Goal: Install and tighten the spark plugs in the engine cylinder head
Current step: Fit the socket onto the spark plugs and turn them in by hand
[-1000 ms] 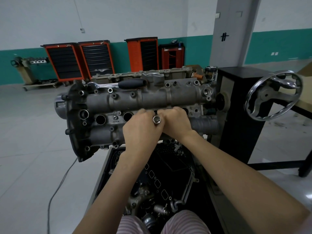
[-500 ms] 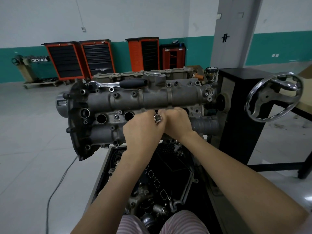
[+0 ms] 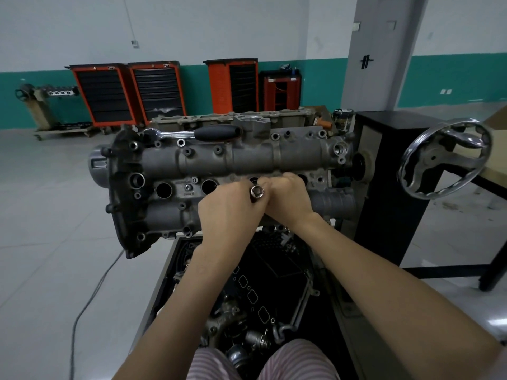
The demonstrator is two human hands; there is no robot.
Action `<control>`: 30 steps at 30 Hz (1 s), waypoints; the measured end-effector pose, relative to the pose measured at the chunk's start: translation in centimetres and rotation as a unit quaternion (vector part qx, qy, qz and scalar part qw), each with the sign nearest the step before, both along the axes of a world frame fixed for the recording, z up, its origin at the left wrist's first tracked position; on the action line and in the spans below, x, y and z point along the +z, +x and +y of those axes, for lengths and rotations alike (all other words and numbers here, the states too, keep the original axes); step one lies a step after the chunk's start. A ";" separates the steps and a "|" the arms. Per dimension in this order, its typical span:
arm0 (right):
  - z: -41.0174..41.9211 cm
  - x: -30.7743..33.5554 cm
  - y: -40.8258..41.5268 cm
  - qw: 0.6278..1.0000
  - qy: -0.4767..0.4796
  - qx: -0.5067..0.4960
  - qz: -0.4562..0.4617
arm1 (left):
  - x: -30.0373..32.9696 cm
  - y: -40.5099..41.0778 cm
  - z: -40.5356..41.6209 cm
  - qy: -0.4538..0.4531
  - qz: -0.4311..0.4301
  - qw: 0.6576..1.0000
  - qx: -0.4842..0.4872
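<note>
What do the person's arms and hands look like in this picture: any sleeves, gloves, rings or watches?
Both arms are bare from wrist to the frame edge, with no sleeves visible. The left hand and right hand wear no gloves; no rings or watch show. Striped pink-and-white trousers appear below.

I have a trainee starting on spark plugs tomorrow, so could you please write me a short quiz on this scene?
1. True or false: the ratchet is in the right hand.
2. Which tool do the hands hold together over the cylinder head? A) socket B) hammer C) pliers
3. Fill in: left of the left hand, ___ open plug holes show in the head.

Key:
1. False; it lies on top of the head, behind the hands.
2. A; the socket sits between both hands, its open end facing the camera.
3. Two.
</note>
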State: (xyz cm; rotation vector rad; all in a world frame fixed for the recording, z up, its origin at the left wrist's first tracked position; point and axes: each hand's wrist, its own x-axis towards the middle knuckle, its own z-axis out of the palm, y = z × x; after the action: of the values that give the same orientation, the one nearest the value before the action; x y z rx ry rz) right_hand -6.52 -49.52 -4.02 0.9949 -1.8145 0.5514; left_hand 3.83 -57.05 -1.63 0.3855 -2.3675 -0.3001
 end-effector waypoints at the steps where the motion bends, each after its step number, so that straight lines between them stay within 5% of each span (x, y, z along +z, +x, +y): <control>1: -0.1 0.0 -0.1 1.000 0.006 -0.008 0.001 | -0.1 0.0 0.0 -0.006 0.006 1.000 0.000; 8: -0.4 0.0 0.0 0.998 0.030 -0.027 -0.049 | 0.2 0.5 -0.8 -0.005 0.013 0.998 -0.059; 12: 0.1 -0.2 -0.2 0.999 0.033 -0.009 -0.026 | -0.1 0.2 -0.8 0.011 -0.050 0.997 -0.052; 22: -0.4 0.0 0.0 0.998 0.038 -0.037 -0.038 | -0.2 -0.1 0.0 -0.018 0.034 0.999 -0.020; 30: -0.1 -0.1 -0.1 1.000 0.021 -0.015 -0.002 | 0.1 -0.3 -0.6 -0.008 -0.007 1.000 -0.003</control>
State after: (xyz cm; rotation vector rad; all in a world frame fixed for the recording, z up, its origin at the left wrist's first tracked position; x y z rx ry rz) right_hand -6.62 -49.65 -4.14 0.9929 -1.8491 0.4998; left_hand 3.55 -57.63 -1.58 0.3734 -2.3845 -0.2815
